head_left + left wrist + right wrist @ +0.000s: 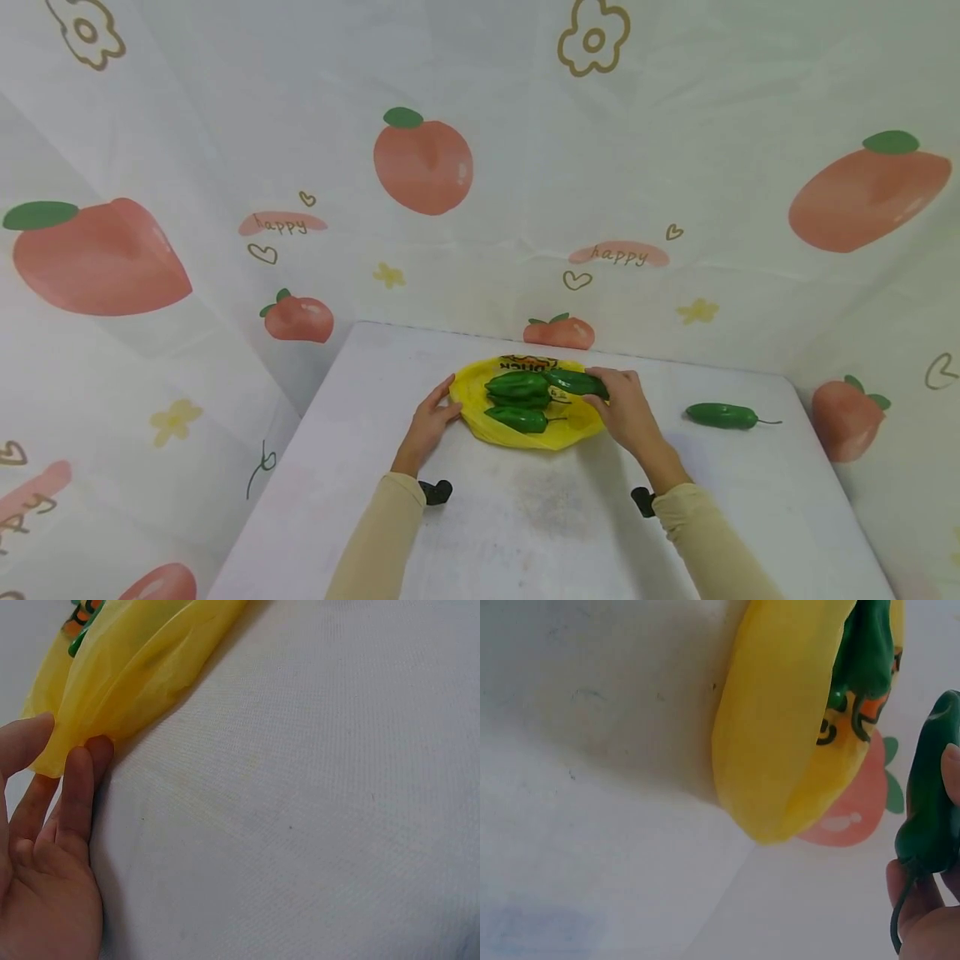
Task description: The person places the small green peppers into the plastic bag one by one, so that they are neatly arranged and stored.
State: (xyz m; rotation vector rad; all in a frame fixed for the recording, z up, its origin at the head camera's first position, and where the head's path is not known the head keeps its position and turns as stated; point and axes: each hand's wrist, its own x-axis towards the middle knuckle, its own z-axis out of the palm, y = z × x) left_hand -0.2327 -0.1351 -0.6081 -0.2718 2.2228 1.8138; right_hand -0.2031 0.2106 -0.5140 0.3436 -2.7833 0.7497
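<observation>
A yellow plastic bag [525, 435] lies on the white table [525, 533], with three green peppers [517, 386] lying on it. My left hand [442, 407] is at the bag's left edge; in the left wrist view its thumb and fingers [79, 776] pinch the corner of the bag [135, 667]. My right hand [617, 398] is at the bag's right edge and grips another green pepper [576, 382] over it. In the right wrist view, the held pepper [930, 802] sits between thumb and fingers [919, 907], stem down, beside the bag [780, 727].
One more green pepper [722, 415] lies alone on the table to the right of my right hand. A cloth backdrop [480, 208] printed with peaches encloses the table at the back and both sides. Bare tabletop extends in front of the bag.
</observation>
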